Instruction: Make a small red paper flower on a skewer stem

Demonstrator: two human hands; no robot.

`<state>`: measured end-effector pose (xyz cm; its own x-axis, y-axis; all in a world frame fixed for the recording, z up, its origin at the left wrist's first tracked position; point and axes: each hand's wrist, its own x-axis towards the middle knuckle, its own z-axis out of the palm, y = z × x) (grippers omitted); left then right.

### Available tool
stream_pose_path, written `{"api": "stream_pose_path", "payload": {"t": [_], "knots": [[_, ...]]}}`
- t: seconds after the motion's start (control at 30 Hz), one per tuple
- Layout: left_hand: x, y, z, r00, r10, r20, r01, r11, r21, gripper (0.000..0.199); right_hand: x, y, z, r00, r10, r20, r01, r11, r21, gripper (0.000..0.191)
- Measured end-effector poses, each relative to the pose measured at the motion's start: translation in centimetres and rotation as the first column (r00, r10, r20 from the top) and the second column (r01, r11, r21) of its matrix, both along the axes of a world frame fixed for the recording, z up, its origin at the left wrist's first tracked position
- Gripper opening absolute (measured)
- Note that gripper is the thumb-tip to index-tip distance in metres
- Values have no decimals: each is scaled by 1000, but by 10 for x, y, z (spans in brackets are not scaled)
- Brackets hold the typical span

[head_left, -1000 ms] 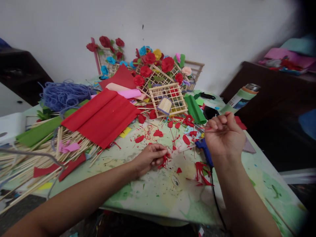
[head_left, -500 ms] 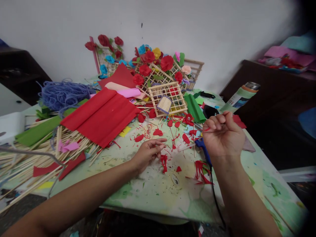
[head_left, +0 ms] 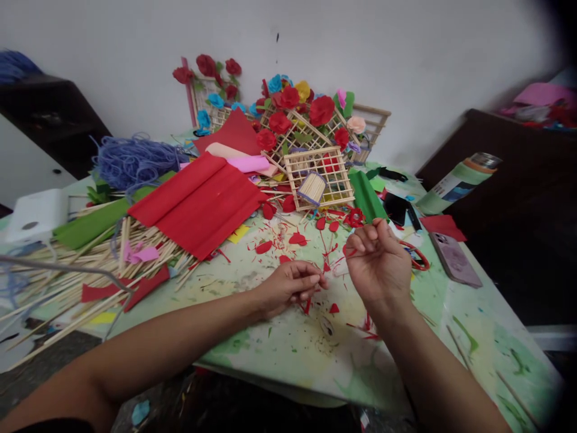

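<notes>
My left hand (head_left: 293, 285) is just above the table, thumb and fingers pinched together; whatever is between them is too small to make out. To its right and a little higher, my right hand (head_left: 378, 258) is raised palm toward me with curled fingers. A bit of red shows at its fingertips, but I cannot tell whether it is held or lies behind. Red paper petals (head_left: 297, 239) and thin red scraps are scattered around and beyond both hands. Red-handled scissors (head_left: 417, 255) lie partly hidden behind my right hand.
A red crepe paper sheet (head_left: 193, 207) covers part of a pile of thin sticks (head_left: 148, 249). Blue yarn (head_left: 135, 159) lies behind. Stick lattices (head_left: 320, 177) with paper flowers (head_left: 322, 111) stand at the back. Rightward are a phone (head_left: 455, 258) and a bottle (head_left: 460, 183).
My right hand has moved left, closer to my left hand, uncovering the scissors and phone. My left hand has shifted right, its fingers more pinched. The view has turned slightly left.
</notes>
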<state>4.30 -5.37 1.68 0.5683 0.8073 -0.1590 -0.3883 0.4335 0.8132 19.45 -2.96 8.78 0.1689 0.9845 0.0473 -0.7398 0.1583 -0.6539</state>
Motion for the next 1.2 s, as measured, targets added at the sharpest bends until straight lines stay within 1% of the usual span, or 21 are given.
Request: {"api": "stream_pose_path", "payload": {"t": [0.07, 0.13, 0.3, 0.43, 0.53, 0.63, 0.73, 0.83, 1.03, 1.2], "knots": [[0, 1, -2, 998, 54, 10, -54, 998, -28, 25, 6, 4, 1, 999, -31, -9, 31, 1000, -3, 15], [-1, 4, -3, 996, 82, 27, -80, 996, -49, 23, 12, 9, 3, 998, -65, -1, 65, 998, 10, 15], [-4, 7, -5, 996, 83, 44, -81, 995, -53, 19, 29, 17, 10, 989, -147, -21, 147, 989, 19, 15], [-4, 8, -3, 994, 101, 42, -99, 994, -46, 18, 38, 22, 11, 983, -180, -25, 180, 983, 15, 16], [-5, 8, -1, 993, 113, 26, -111, 993, -46, 19, 40, 23, 10, 983, -185, -17, 185, 983, -15, 16], [-6, 10, 0, 991, 130, 13, -130, 991, -18, 20, 40, 25, 8, 984, -178, 2, 178, 983, -38, 12], [-7, 11, 0, 989, 146, 6, -146, 989, 13, 21, 41, 26, 7, 986, -168, 1, 168, 985, -39, 11], [-7, 11, 0, 988, 154, 3, -154, 988, 14, 22, 44, 28, 7, 986, -166, 11, 166, 986, -34, 10], [-6, 11, -1, 981, 194, 6, -194, 981, 18, 21, 44, 32, 5, 985, -151, 87, 155, 986, -52, 3], [-7, 12, -2, 979, 205, 21, -206, 978, 20, 19, 45, 31, 7, 983, -127, 130, 137, 988, -72, 4]]}}
